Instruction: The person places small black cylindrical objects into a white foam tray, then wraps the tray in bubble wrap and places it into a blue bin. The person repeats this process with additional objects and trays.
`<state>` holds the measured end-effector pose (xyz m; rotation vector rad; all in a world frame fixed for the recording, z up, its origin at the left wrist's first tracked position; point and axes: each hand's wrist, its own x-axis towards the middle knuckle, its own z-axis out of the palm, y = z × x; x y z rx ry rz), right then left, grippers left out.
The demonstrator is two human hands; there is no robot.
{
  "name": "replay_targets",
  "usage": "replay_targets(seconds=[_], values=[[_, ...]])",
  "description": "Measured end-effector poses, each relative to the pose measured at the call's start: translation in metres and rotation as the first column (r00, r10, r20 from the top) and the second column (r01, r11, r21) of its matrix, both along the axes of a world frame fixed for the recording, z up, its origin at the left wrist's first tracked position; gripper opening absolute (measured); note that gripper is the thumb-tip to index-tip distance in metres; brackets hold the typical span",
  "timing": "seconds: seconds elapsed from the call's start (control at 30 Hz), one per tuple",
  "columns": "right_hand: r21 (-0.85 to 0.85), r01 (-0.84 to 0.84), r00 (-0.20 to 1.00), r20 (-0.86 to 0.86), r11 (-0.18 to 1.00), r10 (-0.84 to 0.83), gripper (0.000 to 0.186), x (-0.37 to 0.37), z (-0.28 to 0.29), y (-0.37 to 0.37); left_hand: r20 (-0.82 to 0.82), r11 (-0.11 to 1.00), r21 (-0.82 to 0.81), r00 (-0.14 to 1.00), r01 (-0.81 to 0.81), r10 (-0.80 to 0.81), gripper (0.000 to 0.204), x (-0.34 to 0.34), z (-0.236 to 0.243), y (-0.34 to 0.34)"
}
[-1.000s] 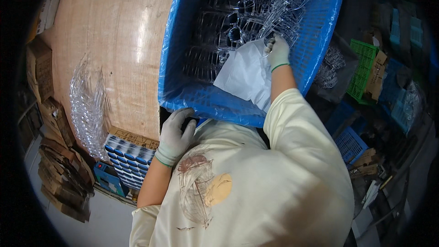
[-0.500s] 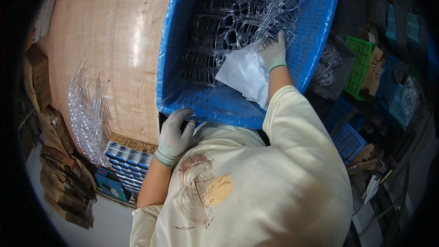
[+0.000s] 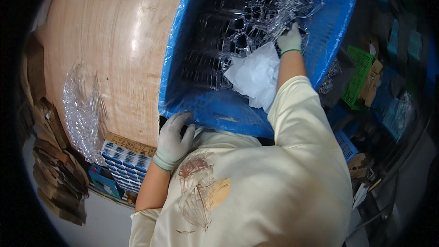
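Observation:
A blue crate lined with clear film holds dark clear-plastic frame-like pieces in rows and a tangled heap of thin clear pieces. My gloved right hand reaches into the heap, fingers bent around clear pieces, their tips partly hidden. Crumpled white paper lies inside the crate, left of that forearm. My gloved left hand is at the crate's near left corner, fingers apart and curved, holding nothing.
The plywood table carries a bundle of clear strips. A stack of blue-and-white printed items stands below it. Folded cardboard lies at left; a green basket and other crates stand at right.
My right hand has reached farther into the heap, its spread fingers now bent. The white paper looks more bunched up. The view has shifted slightly; my left hand stays at the corner.

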<state>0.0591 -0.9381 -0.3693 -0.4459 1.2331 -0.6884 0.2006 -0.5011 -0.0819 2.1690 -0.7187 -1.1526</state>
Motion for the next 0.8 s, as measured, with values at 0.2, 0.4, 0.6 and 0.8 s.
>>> replay_targets(seconds=[0.2, 0.4, 0.6, 0.8], values=[[0.062, -0.03, 0.997, -0.067, 0.998, 0.035, 0.032, 0.031, 0.051, -0.033, -0.041, 0.998, 0.035, 0.997, -0.057, 0.058, 0.031, 0.002, 0.005, 0.004], [-0.242, -0.48, 0.856, -0.341, 0.844, 0.389, 0.049, -0.081, -0.135, -0.073, -0.06, 0.997, -0.057, 0.997, -0.047, 0.043, 0.033, 0.001, -0.003, 0.015], [-0.223, -0.585, 0.164, -0.974, 0.78, -0.156, 0.077, 0.043, 0.092, 0.093, 0.011, 0.99, -0.056, 0.992, -0.127, 0.128, 0.032, -0.008, 0.018, 0.03], [0.234, -0.972, -0.224, -0.938, 0.006, 0.265, 0.105, 0.062, 0.057, 0.224, 0.042, 0.981, -0.046, 0.981, -0.187, 0.189, 0.033, -0.018, 0.028, 0.052]])
